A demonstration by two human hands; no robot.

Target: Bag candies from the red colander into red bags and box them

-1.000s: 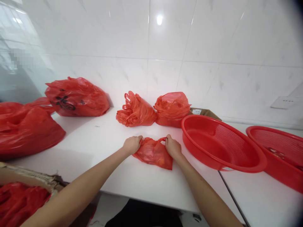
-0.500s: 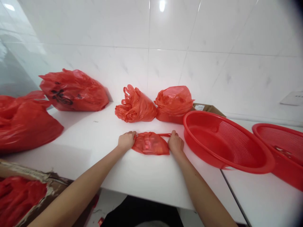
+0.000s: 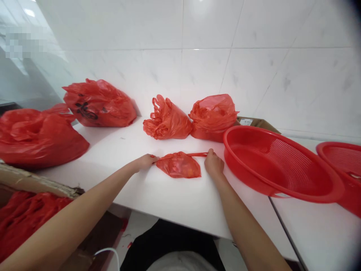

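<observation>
A small red plastic bag (image 3: pixel 180 165) with something inside lies on the white table (image 3: pixel 169 199), between both hands. My left hand (image 3: pixel 146 161) pinches the bag's left end, fingers closed on it. On the other side, my right hand (image 3: pixel 214 162) is closed on a red strap that stretches from the top of the bag. What the bag holds is blurred through the plastic.
Red bag bundles (image 3: pixel 169 122), (image 3: pixel 214 116) stand by the tiled wall; larger red bags (image 3: pixel 101 105), (image 3: pixel 39 137) are at left. Red baskets (image 3: pixel 262 162), (image 3: pixel 346 162) are at right. A cardboard box (image 3: pixel 36 178) of red plastic is lower left; another box (image 3: pixel 262 123) is behind.
My left hand has moved left, away from the bag's body, drawing out its left end. The bag looks more stretched between the hands. The view has shifted slightly left.
</observation>
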